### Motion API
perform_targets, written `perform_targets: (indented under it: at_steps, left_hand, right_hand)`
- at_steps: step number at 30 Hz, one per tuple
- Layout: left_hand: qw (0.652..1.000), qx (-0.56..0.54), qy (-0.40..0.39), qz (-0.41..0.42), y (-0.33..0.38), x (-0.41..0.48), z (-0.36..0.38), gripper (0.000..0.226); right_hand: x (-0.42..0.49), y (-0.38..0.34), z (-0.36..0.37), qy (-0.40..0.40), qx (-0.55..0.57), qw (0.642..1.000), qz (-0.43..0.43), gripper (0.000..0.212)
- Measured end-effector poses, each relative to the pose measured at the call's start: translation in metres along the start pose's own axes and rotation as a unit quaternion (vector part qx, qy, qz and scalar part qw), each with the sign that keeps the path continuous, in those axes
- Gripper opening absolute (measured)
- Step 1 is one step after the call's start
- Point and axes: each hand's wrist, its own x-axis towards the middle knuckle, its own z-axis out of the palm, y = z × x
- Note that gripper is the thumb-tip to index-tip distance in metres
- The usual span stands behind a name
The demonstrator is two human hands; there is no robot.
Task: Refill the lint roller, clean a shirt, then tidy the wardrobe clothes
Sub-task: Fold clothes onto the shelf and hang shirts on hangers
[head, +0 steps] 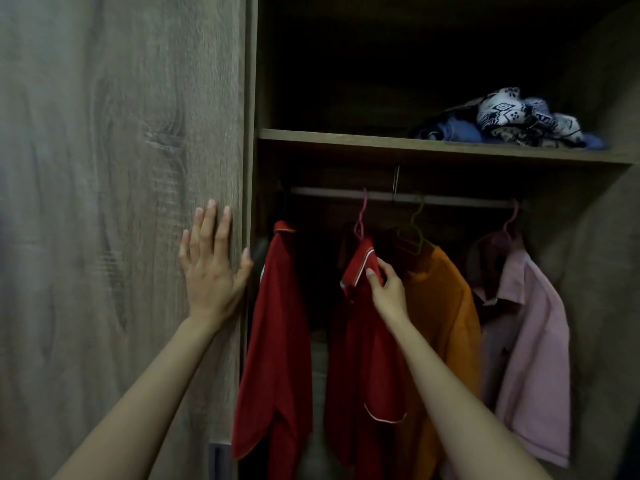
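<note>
The wardrobe stands open on a hanging rail (450, 201) with several shirts. My right hand (388, 287) pinches the collar of a red shirt (360, 358) that hangs on a pink hanger in the middle. Another red garment (277, 341) hangs at the left, spread wide. An orange shirt (446, 306) and a pink shirt (533, 341) hang to the right. My left hand (211, 261) lies flat with straight fingers on the wooden wardrobe door (121, 202), the thumb at the door's edge. No lint roller is in view.
A shelf (346, 137) above the rail holds a crumpled heap of black-and-white patterned and blue clothes (512, 121) at its right. The wardrobe's right side wall (602, 271) closes the space beyond the pink shirt. The interior is dark.
</note>
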Motion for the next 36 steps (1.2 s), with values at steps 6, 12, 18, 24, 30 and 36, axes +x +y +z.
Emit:
perform_targets:
  at_steps: [6,12,18,24,30,36]
  left_hand:
    - [0.999,-0.010,-0.036,0.021,-0.009,-0.007,-0.007,0.066]
    - [0.994,-0.025,-0.085,0.063,-0.029,-0.030,-0.023,0.063]
    - [0.983,-0.011,-0.143,0.114,-0.055,-0.061,-0.036,0.063]
    - [0.977,-0.019,-0.165,0.135,-0.070,-0.074,-0.038,0.064]
    - [0.976,-0.026,-0.163,0.143,-0.072,-0.075,-0.037,0.064]
    - [0.976,-0.040,-0.161,0.139,-0.069,-0.076,-0.036,0.064]
  right_hand:
    - [-0.042,-0.007,-0.006,0.065,-0.002,0.997,-0.047,0.040]
    - [-0.179,0.006,0.044,0.140,-0.023,0.977,-0.161,0.019]
    - [-0.281,0.085,0.132,-0.032,-0.059,0.997,0.022,0.007]
    - [-0.303,0.094,0.189,-0.106,-0.153,0.978,0.098,0.032]
    - [-0.300,0.088,0.209,-0.055,-0.228,0.966,0.113,0.039]
    - [-0.297,0.084,0.211,-0.031,-0.244,0.961,0.124,0.035]
